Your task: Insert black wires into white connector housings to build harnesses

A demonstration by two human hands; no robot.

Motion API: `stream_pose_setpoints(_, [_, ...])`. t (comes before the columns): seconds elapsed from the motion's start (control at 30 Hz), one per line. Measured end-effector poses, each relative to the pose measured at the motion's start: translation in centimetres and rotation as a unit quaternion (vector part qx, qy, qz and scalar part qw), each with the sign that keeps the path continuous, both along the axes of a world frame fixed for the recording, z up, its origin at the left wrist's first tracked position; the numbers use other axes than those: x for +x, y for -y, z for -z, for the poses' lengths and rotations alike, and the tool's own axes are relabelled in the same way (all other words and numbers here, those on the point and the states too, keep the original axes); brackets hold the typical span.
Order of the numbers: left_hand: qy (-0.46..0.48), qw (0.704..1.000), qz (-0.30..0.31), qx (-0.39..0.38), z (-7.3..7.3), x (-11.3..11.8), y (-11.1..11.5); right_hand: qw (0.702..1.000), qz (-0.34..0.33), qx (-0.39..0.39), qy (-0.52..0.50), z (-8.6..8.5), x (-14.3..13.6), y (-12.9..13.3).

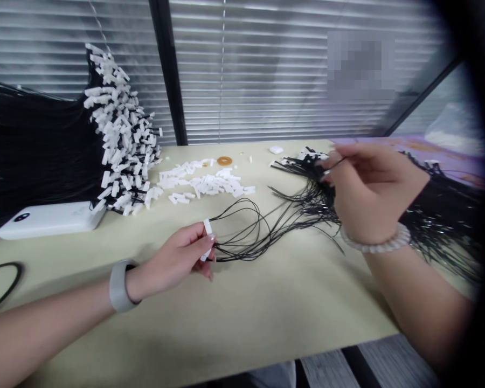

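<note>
Between the thumb and fingers of my left hand (181, 250) is a narrow white connector (207, 229), held above the table. Several thin black wires (242, 250) run out of it to the right, some of them curling in a loop. My right hand (372, 188) is raised over the wire pile at the right, its thumb and forefinger pinched on a black wire (339, 161). The small end at those fingertips is blurred. Just left of and below that hand lie loose black wires (303, 202), some with white ends.
Loose white connectors (214, 183) lie mid-table, near an orange-brown ring (224, 160). At the left rises a tall stack of black wires with white connectors (121, 129), a white power bank (52, 220) before it. More black wires (444, 215) lie right. Blinds (267, 70) stand behind.
</note>
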State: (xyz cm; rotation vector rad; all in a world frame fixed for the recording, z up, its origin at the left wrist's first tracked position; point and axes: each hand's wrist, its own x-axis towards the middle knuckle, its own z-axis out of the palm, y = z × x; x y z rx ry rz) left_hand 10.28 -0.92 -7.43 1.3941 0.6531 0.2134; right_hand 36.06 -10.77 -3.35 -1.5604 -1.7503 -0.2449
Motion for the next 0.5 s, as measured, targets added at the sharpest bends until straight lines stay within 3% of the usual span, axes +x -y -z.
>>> stream_pose_setpoints(0.17, [-0.006,1.0,0.005,0.015,0.1,0.0,0.0,0.985,0.006,0.074,-0.159,-0.4,-0.3,0.1])
stream_pose_setpoints(0.27, [-0.002,1.0,0.014,0.02,0.1,-0.1,0.0,0.929,-0.002,0.142,-0.342,0.1,-1.2,-0.3])
stream_pose_setpoints(0.33, [0.0,1.0,0.017,0.018,0.1,-0.1,0.1,0.899,-0.03,0.124,-0.419,0.8,-2.2,-0.6])
stream_pose_setpoints(0.4, [0.0,1.0,0.014,0.024,0.1,-0.1,0.2,0.913,-0.059,0.047,-0.402,1.6,-3.5,-0.8])
stream_pose_setpoints(0.5, [-0.008,0.999,0.011,0.05,0.0,-0.1,0.4,0.963,-0.071,-0.054,-0.256,2.5,-5.3,-0.6])
